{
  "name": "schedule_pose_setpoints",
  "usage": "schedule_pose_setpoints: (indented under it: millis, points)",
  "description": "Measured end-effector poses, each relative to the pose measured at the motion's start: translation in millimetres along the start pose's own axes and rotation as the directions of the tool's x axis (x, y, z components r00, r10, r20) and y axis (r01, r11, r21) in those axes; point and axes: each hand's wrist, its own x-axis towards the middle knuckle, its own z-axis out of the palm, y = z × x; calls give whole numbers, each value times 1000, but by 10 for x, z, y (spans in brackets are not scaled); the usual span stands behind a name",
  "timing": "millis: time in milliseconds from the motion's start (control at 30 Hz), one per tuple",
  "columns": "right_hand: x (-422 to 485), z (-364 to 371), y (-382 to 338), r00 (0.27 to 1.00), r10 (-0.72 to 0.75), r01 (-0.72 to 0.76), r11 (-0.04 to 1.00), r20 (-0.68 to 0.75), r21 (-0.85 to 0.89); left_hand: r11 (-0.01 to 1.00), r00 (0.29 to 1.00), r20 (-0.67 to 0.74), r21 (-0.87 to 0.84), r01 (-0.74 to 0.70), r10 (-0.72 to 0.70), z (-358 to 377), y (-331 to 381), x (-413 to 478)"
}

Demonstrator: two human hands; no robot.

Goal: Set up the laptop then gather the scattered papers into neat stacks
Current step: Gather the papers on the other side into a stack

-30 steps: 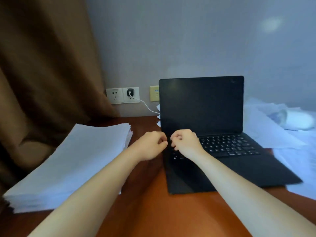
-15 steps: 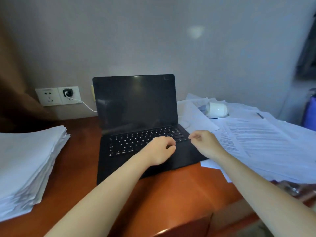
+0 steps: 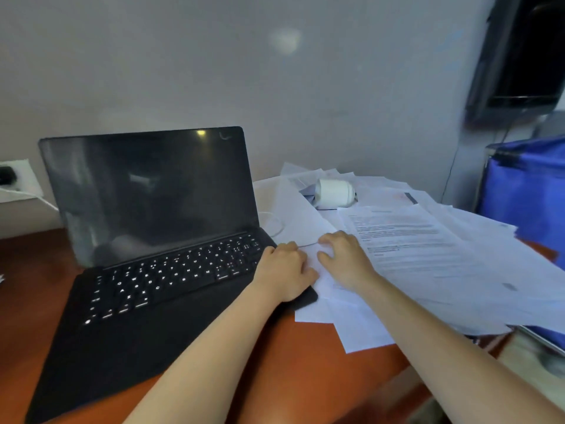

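The black laptop [image 3: 159,240] stands open on the wooden desk [image 3: 305,362] with a dark screen and a lit keyboard. To its right, scattered papers [image 3: 428,249] lie in a loose overlapping heap that hangs over the desk's right edge. My left hand [image 3: 284,270] is at the laptop's front right corner with its fingers curled and nothing visible in them. Just beside it, my right hand [image 3: 342,258] lies on the near left papers with bent fingers. I cannot make out whether it pinches a sheet.
A white cylinder-shaped object [image 3: 334,192] lies on the papers by the wall. A thin white cable [image 3: 272,223] loops beside the laptop. A wall socket with a plug [image 3: 15,179] is at far left. A blue bin [image 3: 526,203] stands to the right.
My view has swung right, and the neat paper stack at the left has left the frame. Both hands moved from the laptop's left side across to its right corner and the scattered papers.
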Motion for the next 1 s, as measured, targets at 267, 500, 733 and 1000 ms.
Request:
schedule_pose_setpoints:
  millis: [267,500,733,1000]
  points:
    - [572,125,0,939,334,-314,931,-87,184,998,998,-50,52,27,-25,47,-74,181]
    - [610,150,79,949,294,-227,889,-116,397,999,998,-36,27,45,-44,-3,-144,132]
    - [597,152,47,973,209,-129,844,-99,520,998,995,-93,-56,36,-41,-14,-200,111]
    - [753,205,-109,966,226,-254,752,124,609,999,993,-118,24,25,-22,13,-259,181]
